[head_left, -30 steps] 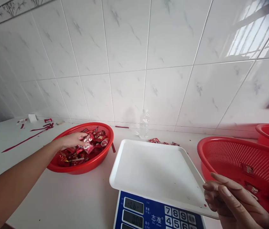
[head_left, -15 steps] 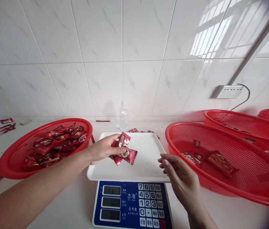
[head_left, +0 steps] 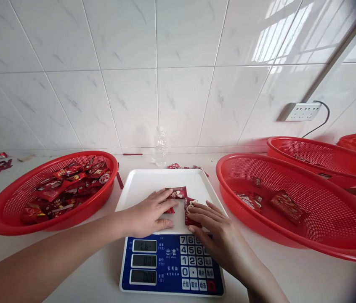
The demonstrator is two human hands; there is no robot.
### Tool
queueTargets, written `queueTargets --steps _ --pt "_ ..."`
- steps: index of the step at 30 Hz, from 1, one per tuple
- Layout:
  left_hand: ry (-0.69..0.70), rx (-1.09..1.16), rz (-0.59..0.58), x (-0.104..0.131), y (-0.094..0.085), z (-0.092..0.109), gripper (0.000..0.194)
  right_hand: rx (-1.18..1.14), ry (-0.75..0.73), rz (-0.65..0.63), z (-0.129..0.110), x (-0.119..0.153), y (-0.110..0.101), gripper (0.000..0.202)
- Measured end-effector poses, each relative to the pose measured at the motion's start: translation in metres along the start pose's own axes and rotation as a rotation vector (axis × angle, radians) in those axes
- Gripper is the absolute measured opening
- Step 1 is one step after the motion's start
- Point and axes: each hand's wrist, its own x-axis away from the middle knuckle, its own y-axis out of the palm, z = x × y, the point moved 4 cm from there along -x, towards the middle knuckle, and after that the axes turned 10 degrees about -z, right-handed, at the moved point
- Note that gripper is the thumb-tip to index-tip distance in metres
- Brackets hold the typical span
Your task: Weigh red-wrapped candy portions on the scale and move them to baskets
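Several small red candy packets [head_left: 178, 192] lie on the white tray [head_left: 140, 179] of a blue digital scale [head_left: 173, 263]. My left hand [head_left: 149, 213] rests over the tray's left half, fingers spread and touching two of the packets, one mostly hidden beneath it. With fingers stretched out, my right hand [head_left: 214, 225] lies on another red packet [head_left: 189, 214] and covers its right side. Neither hand is closed round anything. Below the tray are the scale's displays [head_left: 143, 261] and keypad, whose right upper keys are partly behind my right hand.
At left, a red mesh basket [head_left: 3, 210] holds many red packets. Another red basket [head_left: 332, 227] with a few packets stands at right, a third [head_left: 317, 153] behind it. A clear bottle [head_left: 160, 147] stands by the tiled wall, near packets [head_left: 184, 166] behind the tray.
The packets pinched in my left hand are now down on the tray, and that hand has opened. My right hand has moved left from the tray's edge onto one packet.
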Motion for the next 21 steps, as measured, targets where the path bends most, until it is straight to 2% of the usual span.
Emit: queueTargets --steps 3,6,9,12,14,17,21 --pt "0.04 0.024 0.003 -0.002 0.004 0.003 0.049 0.004 -0.032 -0.038 -0.001 0.0 0.0 0.021" --pt "0.086 0.019 0.127 -0.003 0.001 0.003 0.051 -0.002 -0.076 -0.064 -0.005 0.0 -0.001 0.024" --pt "0.073 -0.033 0.238 -0.002 -0.002 0.0 0.036 -0.024 -0.083 -0.051 -0.008 -0.001 -0.002 0.027" --pt "0.045 -0.072 0.261 0.0 -0.004 0.0 0.02 -0.071 -0.066 -0.027 -0.011 -0.002 -0.003 0.026" --pt "0.04 -0.043 0.285 0.002 -0.006 0.001 0.019 -0.127 -0.065 -0.016 -0.013 -0.003 -0.003 0.026" --pt "-0.004 0.164 0.302 0.007 -0.01 0.001 0.028 -0.226 -0.039 0.061 -0.012 -0.002 -0.006 0.026" --pt "-0.076 0.739 0.219 0.011 -0.009 -0.003 0.037 -0.322 0.069 0.183 -0.003 0.004 -0.009 0.027"
